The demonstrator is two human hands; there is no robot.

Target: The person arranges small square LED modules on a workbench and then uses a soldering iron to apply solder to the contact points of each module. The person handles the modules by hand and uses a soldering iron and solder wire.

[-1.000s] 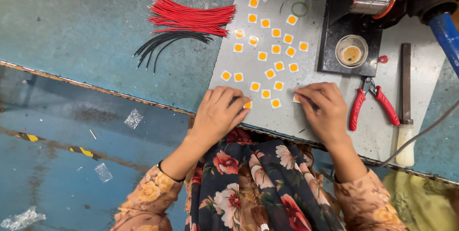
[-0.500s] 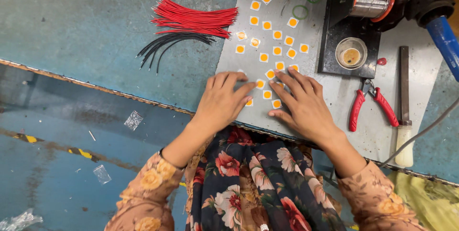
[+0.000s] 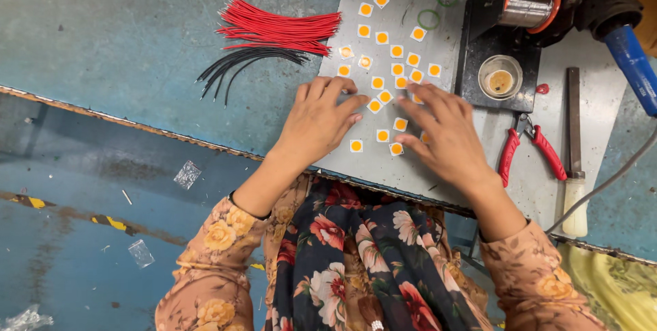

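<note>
**Both hands flat over small square chips on grey plate**

Left hand (image 3: pixel 316 122) and right hand (image 3: pixel 445 136) lie palm-down on the grey plate (image 3: pixel 588 108), fingers spread and released, not gripping anything. Fingertips rest on or just beside the near chips. Can't tell if any fingertip is pressing one down.

The chips (image 3: pixel 397 51) are small white squares w/ an orange centre, scattered over the left part of the plate, from the far edge down to a loose few near the hands, e.g. one at (image 3: pixel 356 145). Judged: very light, thin, stiff, prob. fragile on the orange face. They'd slide easily on the smooth plate, so best nudged w/ a fingertip or pinched by the white edges, not the centre.

Around: bundle of red wires (image 3: pixel 277 30) and black wires (image 3: pixel 239 64) lie on the blue worktop (image 3: pixel 102 23), left of the plate, wire ends touching its left edge. Right of the chips, a black stand (image 3: pixel 493 57) w/ a small round pot and a solder spool (image 3: pixel 523 9) on it. Red-handled pliers (image 3: pixel 523 149) just right of the right hand; a file (image 3: pixel 573 146) beyond that.

Edges/room: plate's near edge sits just under the wrists, so near chips could slip off toward the lap. Open room is mostly the bare near-right plate betw. hand and pliers; far side is crowded.
</note>
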